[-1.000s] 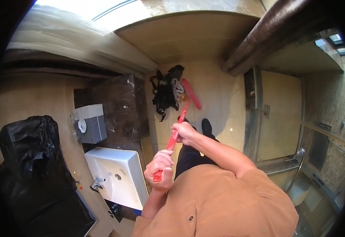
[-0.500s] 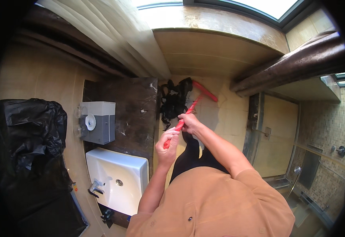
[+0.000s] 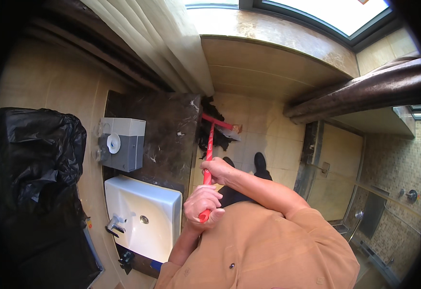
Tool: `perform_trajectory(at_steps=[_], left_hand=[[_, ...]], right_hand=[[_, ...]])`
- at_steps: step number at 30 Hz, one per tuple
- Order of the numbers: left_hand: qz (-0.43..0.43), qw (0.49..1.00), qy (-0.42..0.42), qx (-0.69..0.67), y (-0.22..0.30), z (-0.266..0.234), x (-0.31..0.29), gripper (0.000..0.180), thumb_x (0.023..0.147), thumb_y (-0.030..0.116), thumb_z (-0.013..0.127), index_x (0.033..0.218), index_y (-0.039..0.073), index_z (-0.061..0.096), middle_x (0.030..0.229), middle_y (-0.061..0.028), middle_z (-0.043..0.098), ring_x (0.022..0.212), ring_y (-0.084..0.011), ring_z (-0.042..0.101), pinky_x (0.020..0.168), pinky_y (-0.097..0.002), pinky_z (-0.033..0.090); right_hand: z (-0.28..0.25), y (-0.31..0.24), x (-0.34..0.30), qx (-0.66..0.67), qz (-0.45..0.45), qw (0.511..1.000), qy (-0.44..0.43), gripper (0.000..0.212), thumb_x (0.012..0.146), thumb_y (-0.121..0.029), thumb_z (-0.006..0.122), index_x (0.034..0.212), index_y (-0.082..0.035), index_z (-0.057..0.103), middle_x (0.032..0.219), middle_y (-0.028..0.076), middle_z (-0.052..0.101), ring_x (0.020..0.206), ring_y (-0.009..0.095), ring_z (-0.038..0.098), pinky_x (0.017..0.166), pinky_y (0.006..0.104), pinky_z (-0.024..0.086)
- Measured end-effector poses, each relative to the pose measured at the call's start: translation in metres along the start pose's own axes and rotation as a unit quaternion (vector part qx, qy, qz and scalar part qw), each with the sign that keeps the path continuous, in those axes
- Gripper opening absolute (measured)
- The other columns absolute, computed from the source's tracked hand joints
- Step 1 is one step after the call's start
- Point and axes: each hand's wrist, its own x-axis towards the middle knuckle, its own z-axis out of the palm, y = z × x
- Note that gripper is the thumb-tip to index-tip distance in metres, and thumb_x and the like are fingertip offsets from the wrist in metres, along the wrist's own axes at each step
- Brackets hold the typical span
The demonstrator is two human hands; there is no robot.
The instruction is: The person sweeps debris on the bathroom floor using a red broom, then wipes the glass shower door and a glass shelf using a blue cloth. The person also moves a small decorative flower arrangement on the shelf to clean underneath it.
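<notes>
Pole [image 3: 210, 145], red, fills left hand [image 3: 198, 204] near its end and right hand [image 3: 218, 171] farther up, both seemingly curled snugly round

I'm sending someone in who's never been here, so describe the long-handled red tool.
On the left, find the dark counter by the white sink. To its right, the left hand and right hand grip the long-handled red tool. Its bright red, T-shaped head stands out from the black heap around it.

A wide head-worn fisheye looks steeply down past the torso [image 3: 263, 245] to the floor [image 3: 282, 154].
</notes>
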Motion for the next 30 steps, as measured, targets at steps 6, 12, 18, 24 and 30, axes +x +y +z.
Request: perform_trajectory(at_steps=[6,12,18,24,30], left_hand=[[0.007,1.0,-0.007,0.004,0.013,0.024,0.01,0.043,0.095,0.035,0.072,0.069,0.007,0.054,0.066,-0.0057,0.061,0.07,-0.027,0.069,0.082,-0.048,0.057],[-0.027,0.997,0.032,0.069,-0.017,0.074,0.029,0.023,0.088,0.008,0.074,0.072,0.005,0.058,0.076,-0.0081,0.068,0.085,-0.0293,0.072,0.091,-0.0484,0.055],[-0.139,0.976,0.104,0.131,-0.076,0.125,0.046,0.011,0.092,0.003,0.069,0.084,0.001,0.061,0.098,-0.0134,0.072,0.108,-0.0346,0.069,0.094,-0.0431,0.052],[-0.15,0.957,0.17,0.183,-0.065,0.151,0.044,0.014,0.094,0.007,0.07,0.084,0.001,0.061,0.097,-0.0128,0.072,0.108,-0.0345,0.069,0.095,-0.043,0.052],[-0.137,0.941,0.169,0.259,-0.021,0.182,0.035,0.016,0.09,0.008,0.071,0.081,0.003,0.06,0.092,-0.012,0.071,0.101,-0.0374,0.07,0.095,-0.0488,0.053]], right_hand=[[-0.025,-0.014,-0.026,0.001,-0.006,1.0,-0.015,0.022,0.09,-0.012,0.063,0.073,-0.005,0.052,0.058,0.005,0.048,0.039,0.018,0.047,0.033,0.0325,0.034],[-0.088,-0.048,0.001,-0.029,-0.029,0.999,0.024,0.024,0.091,-0.013,0.065,0.072,-0.004,0.054,0.058,0.006,0.052,0.036,0.018,0.046,0.033,0.0332,0.035],[-0.13,-0.096,0.038,-0.084,-0.026,0.996,-0.023,0.029,0.095,-0.017,0.06,0.071,-0.002,0.053,0.055,0.009,0.052,0.036,0.018,0.045,0.033,0.0341,0.035],[-0.127,-0.101,0.042,-0.12,0.014,0.987,-0.106,0.027,0.095,-0.016,0.059,0.072,-0.002,0.054,0.054,0.009,0.052,0.036,0.019,0.045,0.034,0.0337,0.034],[-0.129,-0.073,0.008,-0.149,0.009,0.981,-0.124,0.024,0.092,-0.015,0.059,0.074,0.0,0.054,0.056,0.012,0.056,0.036,0.02,0.047,0.034,0.035,0.035]])
